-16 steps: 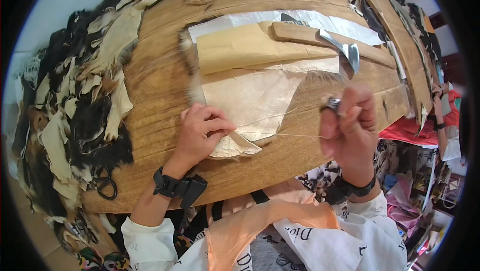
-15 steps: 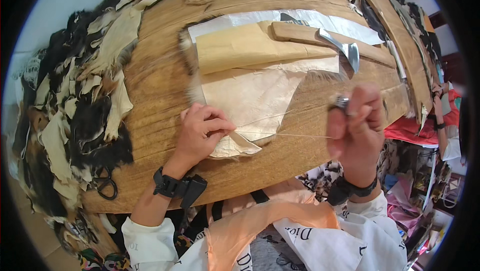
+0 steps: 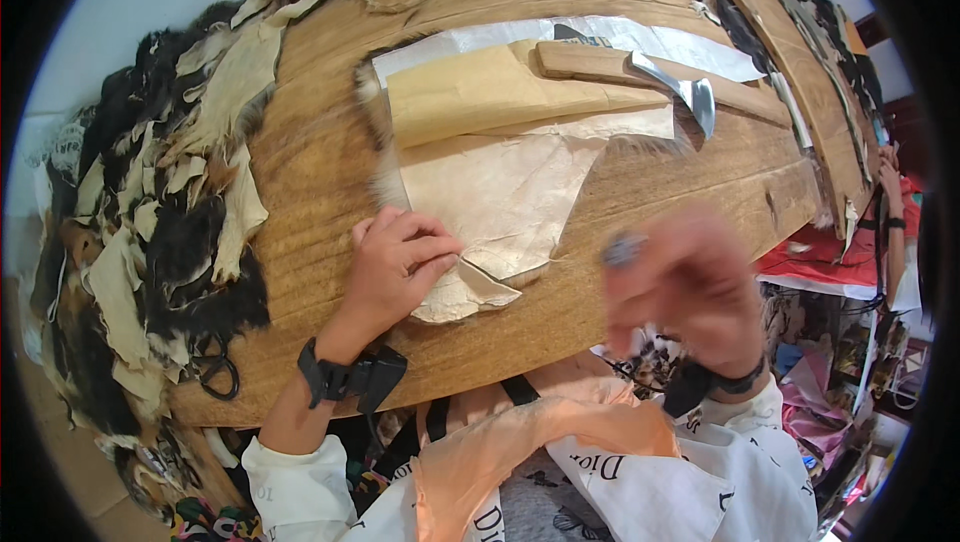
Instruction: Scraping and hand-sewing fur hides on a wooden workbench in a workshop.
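Note:
A pale hide [image 3: 500, 207], fur showing at its edges, lies skin side up on the wooden table. My left hand [image 3: 398, 257] is closed on its near-left edge, thumb and fingers pinched by a seam where a small folded flap [image 3: 468, 292] meets the larger piece. To the right, over the table's near edge, my right hand [image 3: 690, 287] is smeared by motion, so its fingers and anything in them cannot be made out. Yellow-brown paper [image 3: 460, 102] covers the hide's far part. Resting on it is a wooden-handled tool with a curved metal blade [image 3: 700, 107].
Hide and fur scraps [image 3: 130, 262] are heaped along the left, with black-handled scissors [image 3: 218, 370] at the near end. A white sheet [image 3: 480, 39] sticks out beyond the paper. A wooden board [image 3: 800, 92] runs along the right. Another person's arm [image 3: 893, 212] shows at far right.
My right hand has moved slightly left and down and is now more blurred. The thread that stretched between my hands no longer shows clearly. My left hand keeps its pinch.

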The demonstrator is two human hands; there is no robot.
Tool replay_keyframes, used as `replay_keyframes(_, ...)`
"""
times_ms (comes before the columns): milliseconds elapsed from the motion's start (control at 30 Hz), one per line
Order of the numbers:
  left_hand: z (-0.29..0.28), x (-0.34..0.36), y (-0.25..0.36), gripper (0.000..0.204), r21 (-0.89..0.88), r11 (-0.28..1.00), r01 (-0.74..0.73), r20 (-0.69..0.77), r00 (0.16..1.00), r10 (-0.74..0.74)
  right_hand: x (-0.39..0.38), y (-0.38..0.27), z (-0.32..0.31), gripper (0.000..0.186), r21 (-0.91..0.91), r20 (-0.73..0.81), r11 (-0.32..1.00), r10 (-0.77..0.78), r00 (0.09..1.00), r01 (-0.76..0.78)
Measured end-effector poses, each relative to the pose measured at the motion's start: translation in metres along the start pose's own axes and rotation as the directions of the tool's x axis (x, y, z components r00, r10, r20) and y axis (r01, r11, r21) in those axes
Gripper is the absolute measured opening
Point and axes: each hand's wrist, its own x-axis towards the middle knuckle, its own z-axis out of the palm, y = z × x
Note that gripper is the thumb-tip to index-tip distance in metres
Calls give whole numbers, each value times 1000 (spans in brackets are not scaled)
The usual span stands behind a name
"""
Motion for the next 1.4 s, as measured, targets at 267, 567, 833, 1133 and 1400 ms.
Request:
replay_keyframes(267,-6,-4,46,17,-254,961,-113,171,972,160,26,76,20,4,294,-288,900,403,868,-321)
replay_keyframes(567,19,-1,20,13,13,986,166,-149,975,-163,-11,104,23,10,-285,-173,867,372,912,-408)
replay_keyframes(833,20,3,20,6,247,963,-111,-109,984,141,-22,107,8,12,-337,-250,851,332,910,-403)
replay_keyframes(1133,14,5,13,5,19,996,82,13,997,-82,-41,74,-17,8,-743,31,649,279,960,-164)
replay_keyframes(1400,16,2,11,5,162,986,43,3,999,-44,-43,-12,-24,5,-588,219,794,342,914,-156)
